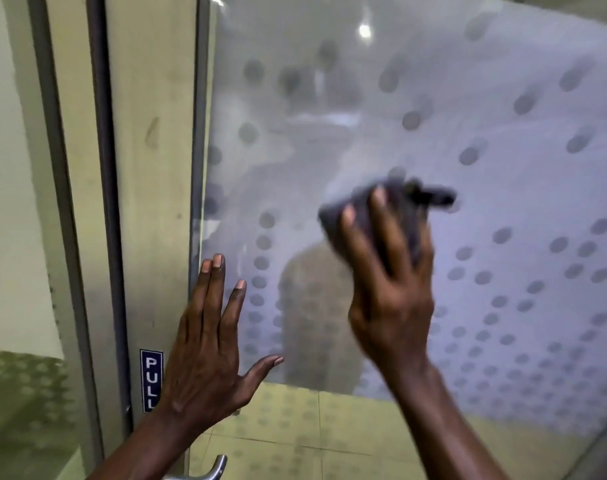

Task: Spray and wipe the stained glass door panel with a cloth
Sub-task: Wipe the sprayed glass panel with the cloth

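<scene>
The glass door panel (451, 98) fills the middle and right of the head view; it is frosted, with rows of grey dots. My right hand (392, 289) presses a dark grey cloth (360, 206) flat against the glass near the centre, fingers spread over it; hand and cloth are motion-blurred. A small dark object (433, 197) sticks out at the cloth's upper right; I cannot tell what it is. My left hand (208, 344) rests flat near the panel's left edge, fingers apart, holding nothing. No spray bottle is in view.
The door's metal frame (153, 202) runs down the left, with a blue "PULL" sticker (151, 381) low on it. A metal door handle (208, 471) shows at the bottom edge. Tiled floor (295, 431) is visible through the clear lower glass.
</scene>
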`<state>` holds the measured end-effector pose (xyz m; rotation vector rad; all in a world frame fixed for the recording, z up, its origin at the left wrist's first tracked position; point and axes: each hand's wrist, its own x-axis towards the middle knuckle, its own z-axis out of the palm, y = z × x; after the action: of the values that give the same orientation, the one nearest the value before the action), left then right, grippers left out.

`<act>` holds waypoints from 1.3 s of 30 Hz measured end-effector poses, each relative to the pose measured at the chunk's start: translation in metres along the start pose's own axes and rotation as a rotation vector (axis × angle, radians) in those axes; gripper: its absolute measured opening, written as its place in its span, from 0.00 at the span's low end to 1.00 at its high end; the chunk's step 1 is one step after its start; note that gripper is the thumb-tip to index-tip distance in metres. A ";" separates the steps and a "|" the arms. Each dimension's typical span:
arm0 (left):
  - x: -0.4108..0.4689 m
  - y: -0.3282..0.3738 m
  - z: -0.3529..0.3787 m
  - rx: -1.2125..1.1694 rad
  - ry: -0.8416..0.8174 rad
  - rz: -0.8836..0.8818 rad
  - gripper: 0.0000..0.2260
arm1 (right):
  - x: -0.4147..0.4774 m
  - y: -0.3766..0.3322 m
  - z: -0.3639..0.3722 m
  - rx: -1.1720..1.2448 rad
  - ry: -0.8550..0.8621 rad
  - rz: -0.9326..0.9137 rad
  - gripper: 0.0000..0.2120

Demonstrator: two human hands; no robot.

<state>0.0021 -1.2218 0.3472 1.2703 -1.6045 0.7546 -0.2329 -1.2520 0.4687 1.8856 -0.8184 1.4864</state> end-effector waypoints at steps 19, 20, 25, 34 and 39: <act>-0.006 -0.036 -0.013 -0.037 -0.036 0.016 0.53 | -0.128 -0.067 0.049 -0.079 -0.261 -0.096 0.30; -0.006 -0.036 -0.013 -0.032 -0.040 0.015 0.53 | -0.124 -0.067 0.049 -0.087 -0.246 -0.096 0.30; -0.004 -0.026 -0.014 -0.071 -0.033 0.029 0.53 | 0.008 -0.069 0.040 -0.028 -0.005 0.025 0.37; -0.003 -0.026 -0.006 -0.029 -0.052 0.078 0.58 | 0.151 -0.084 0.044 0.073 0.063 -0.009 0.40; -0.008 -0.026 -0.002 0.006 -0.027 0.091 0.53 | 0.031 -0.096 0.066 -0.001 -0.090 -0.119 0.34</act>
<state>0.0279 -1.2240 0.3389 1.2228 -1.6923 0.8024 -0.1131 -1.2449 0.4790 1.9765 -0.7332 1.3379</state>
